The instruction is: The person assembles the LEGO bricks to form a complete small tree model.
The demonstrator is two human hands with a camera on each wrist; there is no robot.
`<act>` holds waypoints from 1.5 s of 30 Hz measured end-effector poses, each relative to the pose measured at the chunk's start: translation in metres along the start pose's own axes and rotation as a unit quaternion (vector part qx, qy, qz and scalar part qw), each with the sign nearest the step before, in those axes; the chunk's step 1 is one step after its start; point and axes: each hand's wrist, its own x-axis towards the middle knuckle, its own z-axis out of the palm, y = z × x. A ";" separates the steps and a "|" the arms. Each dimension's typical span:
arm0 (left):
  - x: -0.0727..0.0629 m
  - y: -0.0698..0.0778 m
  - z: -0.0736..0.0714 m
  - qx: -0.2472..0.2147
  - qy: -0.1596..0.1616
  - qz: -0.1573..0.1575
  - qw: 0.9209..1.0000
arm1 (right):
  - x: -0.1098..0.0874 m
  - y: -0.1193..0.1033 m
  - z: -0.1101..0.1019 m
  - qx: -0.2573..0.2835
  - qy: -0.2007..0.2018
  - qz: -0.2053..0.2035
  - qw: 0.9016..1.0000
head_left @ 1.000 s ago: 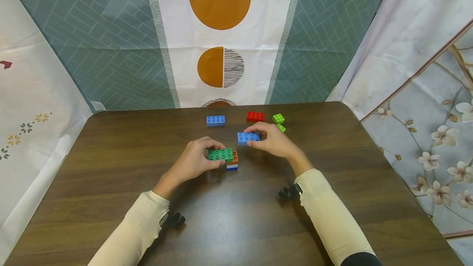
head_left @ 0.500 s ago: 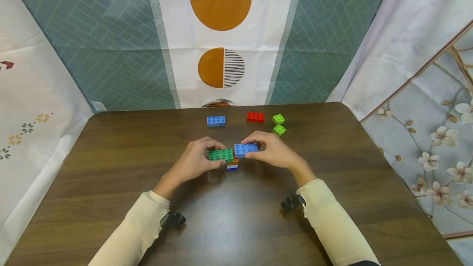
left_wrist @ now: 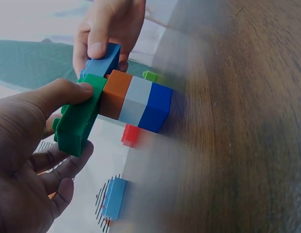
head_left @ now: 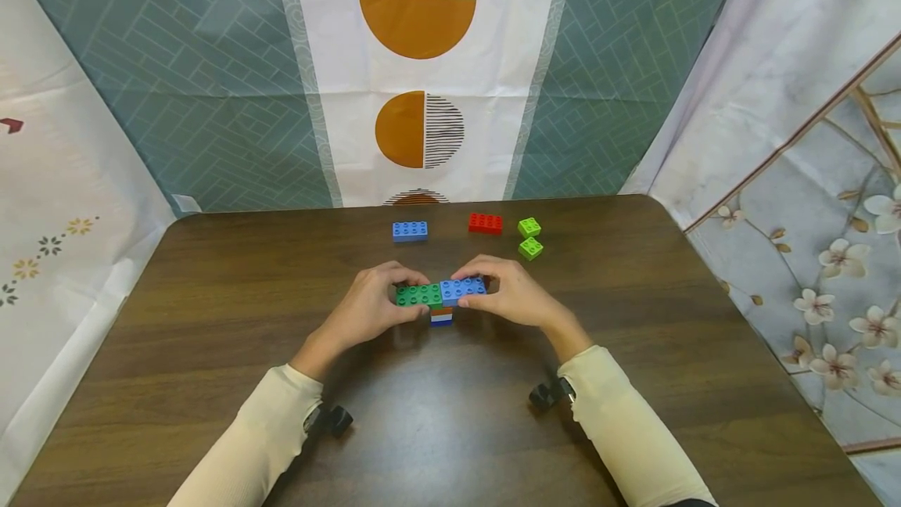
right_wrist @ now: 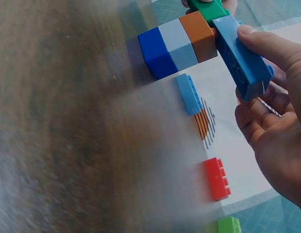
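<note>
A short tower stands mid-table: a dark blue brick (left_wrist: 158, 108) at the bottom, a white brick (left_wrist: 135, 101) above it, then an orange brick (left_wrist: 116, 94). My left hand (head_left: 366, 305) pinches a green brick (head_left: 418, 296) between thumb and fingers; it sits over the tower's left part and juts out leftward. Between the thumb and fingers of my right hand (head_left: 517, 292) is a light blue brick (head_left: 462, 289), end to end with the green one and jutting out rightward. In the right wrist view a sliver of gap shows between this brick and the orange one.
Behind the hands, toward the table's (head_left: 232, 319) far edge, lie another light blue brick (head_left: 410, 231), a red brick (head_left: 486, 224) and two small lime green bricks, one farther back (head_left: 529, 227) and one nearer (head_left: 531, 249). Patterned cloths hang around the table.
My right hand has brought the light blue brick toward me and left, from right of the tower to over its top beside the green brick. The left hand has stayed in place.
</note>
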 end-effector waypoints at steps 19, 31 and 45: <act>-0.001 0.000 0.001 0.001 -0.001 0.000 1.000 | 0.002 -0.001 0.009 0.012 0.014 -0.009 1.000; 0.000 0.000 0.000 -0.003 -0.001 -0.002 1.000 | 0.002 -0.005 0.008 -0.009 0.016 -0.011 1.000; 0.000 0.000 0.002 0.002 0.013 0.000 1.000 | 0.005 -0.006 0.012 -0.012 0.023 -0.019 0.999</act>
